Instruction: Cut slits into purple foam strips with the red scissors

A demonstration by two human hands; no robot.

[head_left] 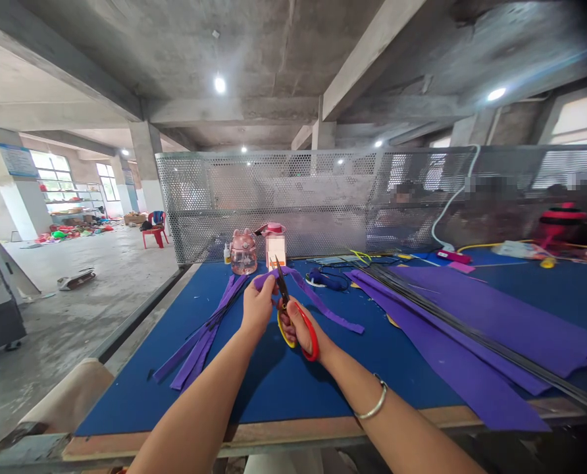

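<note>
My left hand [258,299] pinches a long purple fabric strip [323,309] near one end, and the rest of it arcs over to the right and lies on the table. In my right hand [296,322] is a pair of scissors [309,339] with red and yellow handles. The dark blades point up and stand parted beside the strip; whether they touch it I cannot tell. Left of my hands lie several cut purple strips [189,362] with thin black strips [224,306] across them.
Large purple fabric sheets [451,349] and long black strips [491,349] cover the table's right side. At the back stand a pink bottle [244,253], a white bottle with a pink lid [275,247] and a perforated metal screen [274,197]. A power strip [452,257] lies back right.
</note>
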